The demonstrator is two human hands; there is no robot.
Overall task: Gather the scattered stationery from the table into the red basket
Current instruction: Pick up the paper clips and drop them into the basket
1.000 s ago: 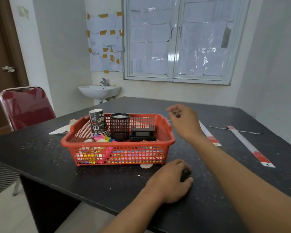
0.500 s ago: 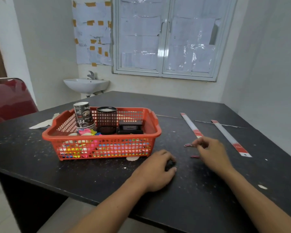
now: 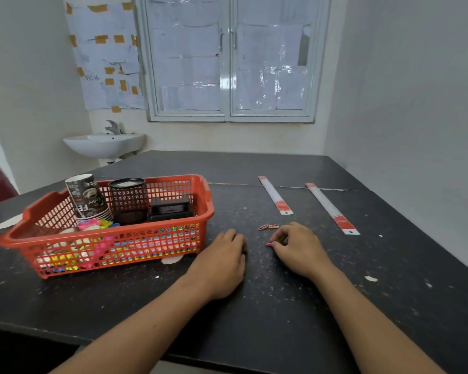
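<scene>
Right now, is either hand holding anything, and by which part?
Right hand pinches a pink paper clip by one end. Left hand lies curled on the table; any hold is hidden.

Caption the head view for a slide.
Right hand pinches a pink paper clip on the table; left hand rests beside the red basket.

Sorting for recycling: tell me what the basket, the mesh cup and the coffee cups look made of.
Basket: moulded plastic, glossy orange-red; smooth rim, lattice walls. Mesh cup: probably black-coated metal; fine wire grid. Coffee cups: paper, printed, matt; stacked, rolled rims.
</scene>
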